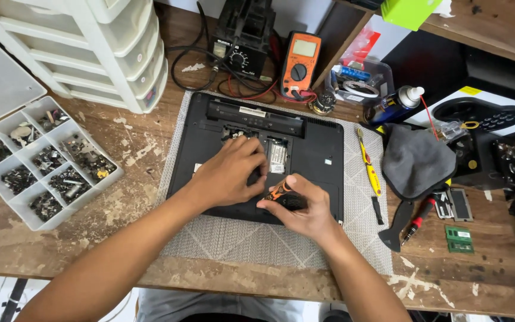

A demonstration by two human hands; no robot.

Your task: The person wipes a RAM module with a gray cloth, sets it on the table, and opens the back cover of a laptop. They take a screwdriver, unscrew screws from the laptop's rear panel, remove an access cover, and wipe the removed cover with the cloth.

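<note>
A black laptop (311, 143) lies bottom up on a grey woven mat (257, 238) in the middle of the wooden desk. A bay in its underside is uncovered, with a silvery part (277, 156) showing. My left hand (227, 173) rests flat on the laptop, fingertips at the edge of that bay. My right hand (302, 206) is closed around a screwdriver with an orange and black handle (282, 194), its tip pointing toward the left hand's fingers. The tip itself is hidden.
A compartment tray of screws (43, 167) sits at left, white drawers (96, 48) behind it. At the back stand an orange multimeter (300, 64) and a black soldering station (242, 42). To the right lie a yellow tool (369, 170), grey cloth (417, 160), spray can (397, 104), green memory modules (459, 238).
</note>
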